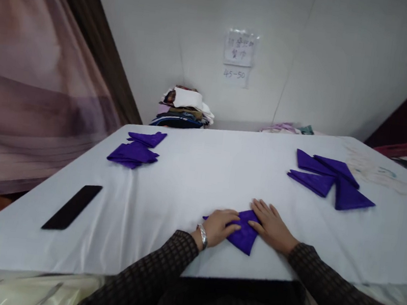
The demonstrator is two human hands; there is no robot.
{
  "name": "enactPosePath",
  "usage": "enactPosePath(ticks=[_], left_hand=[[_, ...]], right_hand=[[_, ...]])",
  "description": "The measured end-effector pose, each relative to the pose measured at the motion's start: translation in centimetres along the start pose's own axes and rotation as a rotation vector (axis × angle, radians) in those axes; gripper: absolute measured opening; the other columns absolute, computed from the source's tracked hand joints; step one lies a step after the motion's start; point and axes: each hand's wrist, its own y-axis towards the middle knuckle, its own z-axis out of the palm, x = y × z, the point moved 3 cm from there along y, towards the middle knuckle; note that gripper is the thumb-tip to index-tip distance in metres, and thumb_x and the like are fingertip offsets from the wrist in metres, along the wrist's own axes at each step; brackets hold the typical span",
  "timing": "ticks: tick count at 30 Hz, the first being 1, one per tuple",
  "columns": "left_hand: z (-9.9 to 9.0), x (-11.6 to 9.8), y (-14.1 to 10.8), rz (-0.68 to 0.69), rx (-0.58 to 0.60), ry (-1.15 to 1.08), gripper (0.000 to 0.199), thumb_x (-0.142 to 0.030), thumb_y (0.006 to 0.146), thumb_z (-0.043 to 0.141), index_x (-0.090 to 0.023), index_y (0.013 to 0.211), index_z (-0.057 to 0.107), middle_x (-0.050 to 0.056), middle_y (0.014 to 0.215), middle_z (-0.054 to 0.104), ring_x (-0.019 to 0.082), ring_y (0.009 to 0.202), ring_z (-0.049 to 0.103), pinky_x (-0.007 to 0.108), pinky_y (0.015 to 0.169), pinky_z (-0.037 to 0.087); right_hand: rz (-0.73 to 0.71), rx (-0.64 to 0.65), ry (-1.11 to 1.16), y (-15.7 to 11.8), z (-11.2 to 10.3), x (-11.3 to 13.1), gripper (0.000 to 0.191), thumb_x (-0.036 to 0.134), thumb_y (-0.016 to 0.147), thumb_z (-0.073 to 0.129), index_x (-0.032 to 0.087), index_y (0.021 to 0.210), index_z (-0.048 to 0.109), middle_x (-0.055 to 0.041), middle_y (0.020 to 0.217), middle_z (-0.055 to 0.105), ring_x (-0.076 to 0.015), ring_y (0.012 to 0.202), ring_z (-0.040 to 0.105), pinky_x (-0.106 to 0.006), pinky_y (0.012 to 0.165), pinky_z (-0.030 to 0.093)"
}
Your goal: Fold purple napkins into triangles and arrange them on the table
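Observation:
A folded purple cloth (pixel 244 234) lies on the white-covered table (pixel 201 172) near its front edge, between my two hands. My left hand (pixel 218 227), with a silver bracelet at the wrist, rests over the cloth's left part, fingers stretched out. On the cloth's right edge lies my right hand (pixel 270 225), flat with its fingers spread and the thumb on the fabric. Part of the cloth is hidden under the left hand. Neither hand grips it.
Several folded purple cloths (pixel 333 181) lie at the right; more purple cloths (pixel 134 154) lie at the far left. A black flat object (pixel 72 207) sits at the left. Behind the table, a pile of folded fabrics (pixel 184 108) stands against the wall, below a handwritten paper (pixel 239 49).

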Motion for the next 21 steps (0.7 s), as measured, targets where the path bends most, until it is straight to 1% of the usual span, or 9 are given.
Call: enactPosePath(ticks=[2, 4, 6, 8, 12, 14, 17, 21], left_hand=[[-0.3, 0.2, 0.6, -0.078, -0.054, 0.051, 0.025, -0.031, 0.087, 0.05, -0.02, 0.105, 0.061, 0.006, 0.112, 0.062, 0.018, 0.105, 0.056, 0.034, 0.093, 0.043], [-0.4, 0.4, 1.1, -0.147, -0.057, 0.167, 0.024, -0.03, 0.084, 0.052, -0.018, 0.103, 0.061, 0.008, 0.104, 0.062, 0.022, 0.099, 0.056, 0.037, 0.089, 0.044], [-0.4, 0.5, 1.6, -0.2, 0.0, 0.27, 0.023, -0.031, 0.083, 0.053, -0.017, 0.099, 0.061, 0.009, 0.097, 0.062, 0.024, 0.094, 0.058, 0.039, 0.084, 0.046], [-0.5, 0.5, 2.2, -0.252, 0.073, 0.313, 0.02, -0.033, 0.081, 0.054, -0.018, 0.093, 0.061, 0.009, 0.093, 0.064, 0.024, 0.091, 0.059, 0.038, 0.08, 0.046], [-0.7, 0.7, 3.4, -0.354, 0.221, 0.29, 0.016, -0.034, 0.078, 0.057, -0.02, 0.083, 0.062, 0.006, 0.083, 0.067, 0.023, 0.083, 0.062, 0.033, 0.072, 0.046], [-1.0, 0.9, 3.9, -0.369, 0.249, 0.276, 0.014, -0.034, 0.077, 0.058, -0.021, 0.08, 0.061, 0.004, 0.08, 0.067, 0.022, 0.08, 0.062, 0.032, 0.069, 0.045], [-1.7, 1.8, 4.6, -0.378, 0.206, 0.291, 0.013, -0.033, 0.076, 0.058, -0.021, 0.08, 0.061, 0.004, 0.08, 0.067, 0.02, 0.08, 0.062, 0.03, 0.068, 0.044], [-3.1, 4.1, 5.4, -0.432, 0.144, 0.32, 0.014, -0.033, 0.078, 0.057, -0.02, 0.08, 0.061, 0.004, 0.082, 0.067, 0.019, 0.081, 0.061, 0.029, 0.069, 0.043]], right_hand=[[0.001, 0.002, 0.021, 0.1, -0.3, 0.2, 0.06, 0.054, 0.091, 0.033, 0.021, 0.14, 0.034, -0.0104, 0.146, 0.032, -0.0264, 0.136, 0.023, -0.051, 0.107, 0.021], [0.004, 0.006, 0.039, 0.1, -0.5, 0.2, 0.06, 0.055, 0.09, 0.034, 0.021, 0.14, 0.034, -0.0106, 0.146, 0.032, -0.0271, 0.136, 0.023, -0.051, 0.108, 0.019], [0.008, 0.013, 0.049, 0.2, -0.5, 0.2, 0.061, 0.055, 0.09, 0.033, 0.02, 0.141, 0.033, -0.0108, 0.146, 0.031, -0.0276, 0.136, 0.022, -0.052, 0.108, 0.018], [0.011, 0.022, 0.051, 0.2, -0.6, 0.2, 0.063, 0.056, 0.09, 0.033, 0.019, 0.141, 0.032, -0.011, 0.147, 0.03, -0.0278, 0.136, 0.021, -0.052, 0.108, 0.018], [0.019, 0.043, 0.053, 0.1, -1.0, 0.3, 0.066, 0.059, 0.09, 0.03, 0.017, 0.141, 0.033, -0.0117, 0.147, 0.029, -0.0275, 0.136, 0.02, -0.05, 0.108, 0.016], [0.023, 0.053, 0.061, 0.2, -1.1, 0.4, 0.066, 0.059, 0.09, 0.029, 0.017, 0.141, 0.033, -0.0118, 0.147, 0.029, -0.0276, 0.137, 0.02, -0.05, 0.108, 0.016], [0.033, 0.058, 0.069, 1.2, -1.2, 0.5, 0.067, 0.06, 0.089, 0.03, 0.018, 0.141, 0.032, -0.0122, 0.147, 0.029, -0.0281, 0.137, 0.019, -0.051, 0.108, 0.015], [0.036, 0.043, 0.047, 4.7, -1.1, 0.6, 0.065, 0.058, 0.089, 0.033, 0.016, 0.14, 0.033, -0.0133, 0.147, 0.03, -0.0278, 0.137, 0.019, -0.053, 0.107, 0.014]])
